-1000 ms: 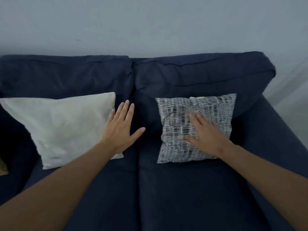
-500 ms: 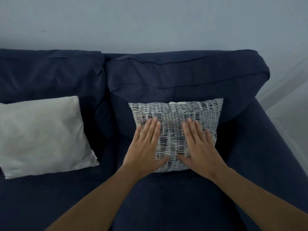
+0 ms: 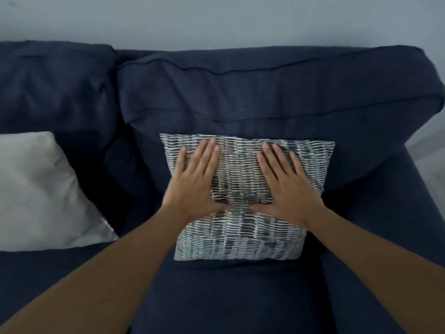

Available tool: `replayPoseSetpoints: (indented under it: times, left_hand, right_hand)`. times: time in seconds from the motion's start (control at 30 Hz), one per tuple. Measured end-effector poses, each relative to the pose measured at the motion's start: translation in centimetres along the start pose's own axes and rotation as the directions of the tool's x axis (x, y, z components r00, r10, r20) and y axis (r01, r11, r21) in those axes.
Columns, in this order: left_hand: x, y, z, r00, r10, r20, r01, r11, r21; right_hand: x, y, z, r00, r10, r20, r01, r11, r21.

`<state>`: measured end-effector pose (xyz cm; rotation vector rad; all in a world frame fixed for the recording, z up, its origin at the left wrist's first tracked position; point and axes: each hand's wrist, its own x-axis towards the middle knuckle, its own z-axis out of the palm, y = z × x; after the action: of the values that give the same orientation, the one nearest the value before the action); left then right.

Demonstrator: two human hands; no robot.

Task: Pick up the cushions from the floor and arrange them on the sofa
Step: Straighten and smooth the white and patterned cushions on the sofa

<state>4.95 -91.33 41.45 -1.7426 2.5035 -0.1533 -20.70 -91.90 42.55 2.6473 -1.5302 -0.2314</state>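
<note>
A grey-and-white patterned cushion (image 3: 240, 239) leans against the right back pillow of the dark blue sofa (image 3: 265, 97). My left hand (image 3: 195, 182) lies flat on the cushion's left half, fingers spread and pointing up. My right hand (image 3: 286, 184) lies flat on its right half in the same way. Neither hand grips anything. A plain white cushion (image 3: 41, 196) rests on the left seat against the left back pillow, cut off by the frame's left edge.
The sofa's right armrest (image 3: 395, 208) rises just right of the patterned cushion. A pale wall (image 3: 216, 18) stands behind the sofa. Bare seat fabric (image 3: 228, 300) lies in front of the patterned cushion.
My left hand moved from near the white cushion onto the patterned one. Both hands slid up toward its top edge. The view shifted right and closer.
</note>
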Motion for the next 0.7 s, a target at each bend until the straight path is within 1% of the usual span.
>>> replayPoseSetpoints:
  times: [0.07,0.13,0.2,0.27,0.33,0.43,0.5,0.53,0.57,0.6,0.63,0.67,0.7]
  left_hand:
    - [-0.8,-1.9,0.4,0.997,-0.075,0.026,0.075,0.997,-0.002]
    - [-1.7,-3.8,0.6,0.987,-0.148,0.068,0.149,0.989,-0.007]
    - [-2.5,-5.3,0.5,0.976,-0.191,0.104,0.193,0.981,-0.009]
    - [-2.9,-5.9,0.6,0.975,-0.191,0.112,0.192,0.981,0.003]
    - [-3.1,-6.0,0.6,0.977,-0.184,0.107,0.185,0.983,-0.004]
    - [-3.3,-5.8,0.4,0.969,-0.204,0.138,0.218,0.972,-0.092]
    - [-3.7,-5.8,-0.4,0.965,-0.202,0.166,0.234,0.951,-0.202]
    - [-3.9,-5.8,-1.1,0.963,-0.201,0.178,0.249,0.914,-0.319]
    - [-3.9,-5.7,-2.0,0.956,-0.222,0.19,0.288,0.826,-0.485]
    - [-3.6,-5.8,-2.9,0.941,-0.276,0.194,0.335,0.685,-0.647]
    - [-3.0,-6.0,-3.4,0.913,-0.357,0.197,0.372,0.529,-0.763]
    - [-2.1,-6.3,-4.1,0.873,-0.437,0.218,0.4,0.385,-0.831]
    - [-1.2,-6.7,-4.5,0.832,-0.495,0.251,0.42,0.267,-0.868]
  right_hand:
    - [-0.3,1.8,0.5,1.0,-0.019,-0.02,0.019,1.0,-0.007]
    - [-1.0,3.6,0.8,0.999,-0.006,-0.034,0.006,1.0,-0.001]
    - [-1.8,5.3,0.8,0.999,0.015,-0.044,-0.015,1.0,0.005]
    - [-2.8,7.1,0.9,0.998,0.052,-0.044,-0.052,0.999,-0.002]
    - [-3.9,9.0,1.0,0.992,0.12,-0.04,-0.121,0.993,-0.012]
    - [-5.2,11.0,0.8,0.985,0.175,-0.003,-0.175,0.984,-0.021]
    - [-5.5,11.3,0.6,0.981,0.193,-0.027,-0.192,0.981,0.036]
    - [-5.5,11.0,0.1,0.975,0.211,-0.066,-0.203,0.973,0.111]
    - [-5.4,10.7,-0.5,0.961,0.255,-0.107,-0.223,0.943,0.246]
    - [-5.0,10.4,-1.5,0.932,0.34,-0.124,-0.256,0.862,0.436]
    - [-4.5,10.1,-2.6,0.891,0.444,-0.098,-0.289,0.719,0.632]
    - [-3.9,10.1,-3.6,0.851,0.525,-0.028,-0.315,0.551,0.773]
    - [-3.4,10.2,-4.4,0.824,0.56,0.084,-0.349,0.385,0.854]
